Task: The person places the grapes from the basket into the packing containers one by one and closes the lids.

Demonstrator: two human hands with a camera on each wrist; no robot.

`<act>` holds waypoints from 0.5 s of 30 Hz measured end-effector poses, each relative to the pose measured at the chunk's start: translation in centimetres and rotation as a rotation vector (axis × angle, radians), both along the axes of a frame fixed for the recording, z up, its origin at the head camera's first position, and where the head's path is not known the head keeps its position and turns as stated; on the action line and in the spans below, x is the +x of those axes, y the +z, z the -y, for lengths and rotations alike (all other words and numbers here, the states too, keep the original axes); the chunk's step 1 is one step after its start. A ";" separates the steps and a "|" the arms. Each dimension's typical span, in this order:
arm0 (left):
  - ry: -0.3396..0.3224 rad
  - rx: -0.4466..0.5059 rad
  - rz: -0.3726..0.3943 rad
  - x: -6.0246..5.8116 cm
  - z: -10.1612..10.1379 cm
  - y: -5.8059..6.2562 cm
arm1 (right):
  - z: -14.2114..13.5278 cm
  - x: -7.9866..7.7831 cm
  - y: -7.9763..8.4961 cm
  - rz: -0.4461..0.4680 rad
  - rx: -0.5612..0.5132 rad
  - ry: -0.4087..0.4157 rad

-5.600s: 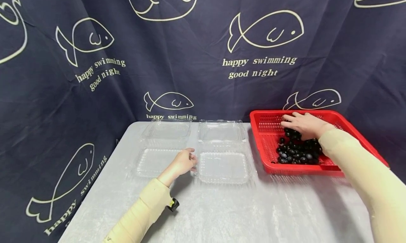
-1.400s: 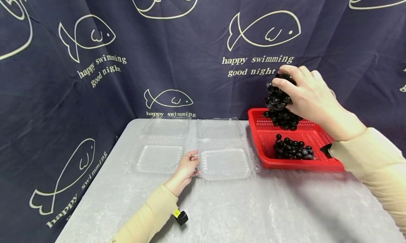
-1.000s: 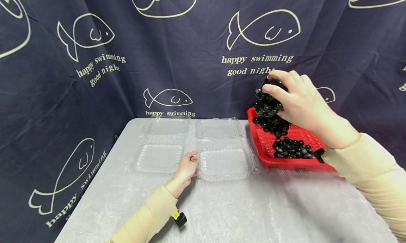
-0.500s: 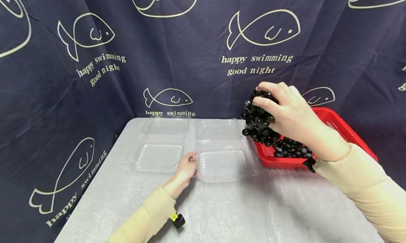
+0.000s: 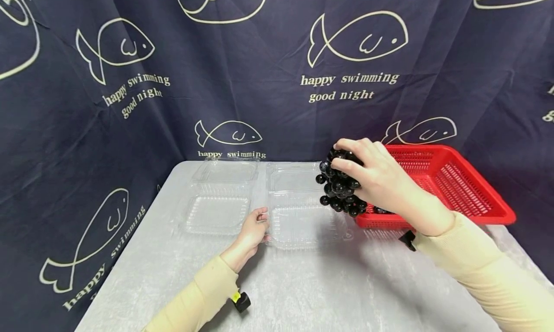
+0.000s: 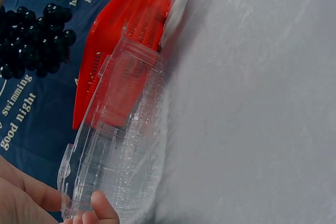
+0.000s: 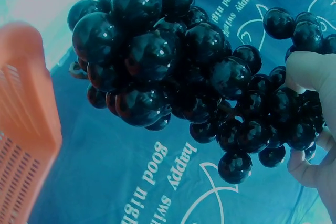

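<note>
A bunch of dark grapes (image 5: pixel 339 190) hangs from my right hand (image 5: pixel 381 180), whose thumb and fingers grip its top. It is above the back right part of the right-hand clear plastic clamshell container (image 5: pixel 298 226), which lies open with its lid folded back. My left hand (image 5: pixel 252 232) pinches the near left edge of that container. In the left wrist view, the thumb and fingers are on either side of the clear rim (image 6: pixel 65 174). The right wrist view shows the grapes (image 7: pixel 152 56) up close, with fingertips (image 7: pixel 307 72) on the far end.
A second open clamshell container (image 5: pixel 218 214) lies to the left. At the right stands a red perforated basket (image 5: pixel 472 185); a few more grapes in it show below my right hand, the rest hidden. A dark fish-print curtain (image 5: pixel 277 72) hangs behind the grey table (image 5: pixel 303 288).
My right hand reached into the basket, lifted the bunch of grapes, then carried it left and down toward the right-hand container. My left hand has stayed almost still at the container's edge.
</note>
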State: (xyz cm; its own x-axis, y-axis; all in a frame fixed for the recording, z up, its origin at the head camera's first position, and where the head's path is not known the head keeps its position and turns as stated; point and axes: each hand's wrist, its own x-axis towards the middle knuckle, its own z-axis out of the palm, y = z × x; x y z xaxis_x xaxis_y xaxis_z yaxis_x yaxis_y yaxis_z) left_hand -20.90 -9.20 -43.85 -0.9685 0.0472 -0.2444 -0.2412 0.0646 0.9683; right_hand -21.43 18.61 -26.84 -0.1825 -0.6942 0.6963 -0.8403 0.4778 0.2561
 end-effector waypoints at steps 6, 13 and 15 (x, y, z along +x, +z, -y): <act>-0.006 0.001 0.004 0.1 0.3 0.0 | 0.4 0.1 -1.4 0.039 -0.002 0.016; -0.004 0.006 0.007 -0.1 0.2 -0.1 | 0.6 0.3 -2.9 0.089 -0.002 0.006; -0.006 0.007 0.006 -0.2 0.2 -0.1 | 0.6 0.3 -3.3 0.108 0.001 0.000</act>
